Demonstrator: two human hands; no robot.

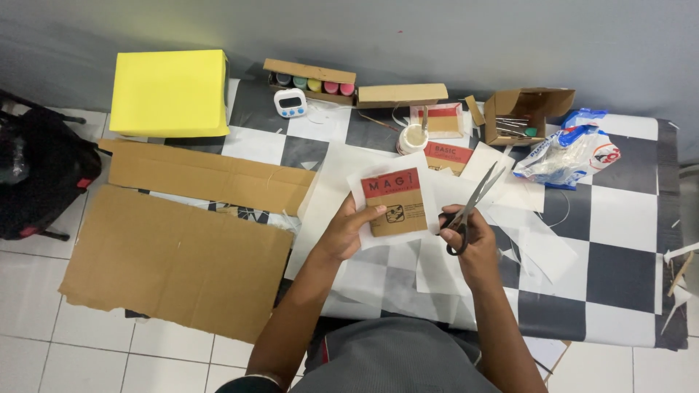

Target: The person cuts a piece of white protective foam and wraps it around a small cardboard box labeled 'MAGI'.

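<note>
My left hand [348, 228] holds up a white sheet of paper [395, 198] with a small red-and-brown card stuck on it, thumb on its lower left corner. My right hand [467, 231] grips a pair of grey scissors [475, 198] by the black handles, blades slightly apart and pointing up and right, just at the sheet's right edge. Both hands hover over a black-and-white checkered tablecloth [619, 218].
Two large cardboard sheets [182, 255] lie at left, a yellow box [170, 92] behind them. At the back stand a box of paint pots [312, 82], a small white timer [290, 103], a glue cup [414, 137], an open carton [526, 115] and a plastic bag [569, 155]. Paper scraps [524, 240] litter the table.
</note>
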